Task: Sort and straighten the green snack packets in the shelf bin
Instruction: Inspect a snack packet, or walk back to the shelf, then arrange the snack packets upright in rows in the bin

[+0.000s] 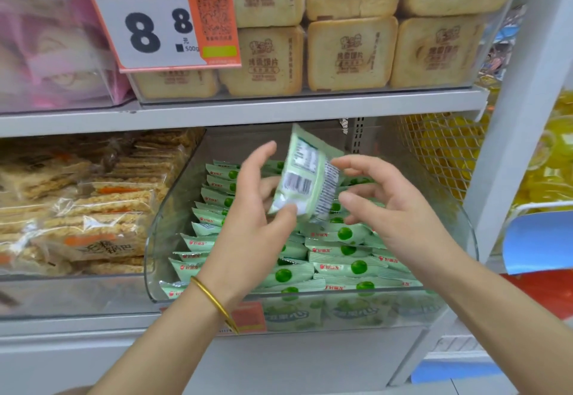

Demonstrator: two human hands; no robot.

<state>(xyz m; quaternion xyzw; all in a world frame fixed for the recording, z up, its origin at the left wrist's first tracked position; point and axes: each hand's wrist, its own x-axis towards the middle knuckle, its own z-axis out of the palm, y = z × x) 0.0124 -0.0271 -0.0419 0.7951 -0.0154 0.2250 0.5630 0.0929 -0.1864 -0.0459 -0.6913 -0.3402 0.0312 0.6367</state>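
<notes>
A: Where is the one packet that is out?

B: The left hand [248, 208] pinches a soft pale green plastic snack packet [305, 174] by its bottom corner. It stands tall, back side out, above the clear plastic shelf bin [465, 233].

A: And the other hand?

B: The right hand [393, 202] is wide open, holding nothing, just beside the packet's right edge.

A: Which way should it go?

B: I think down and flat. The rows of green packets [341, 252] lie sideways. There is open room near the back.
</notes>
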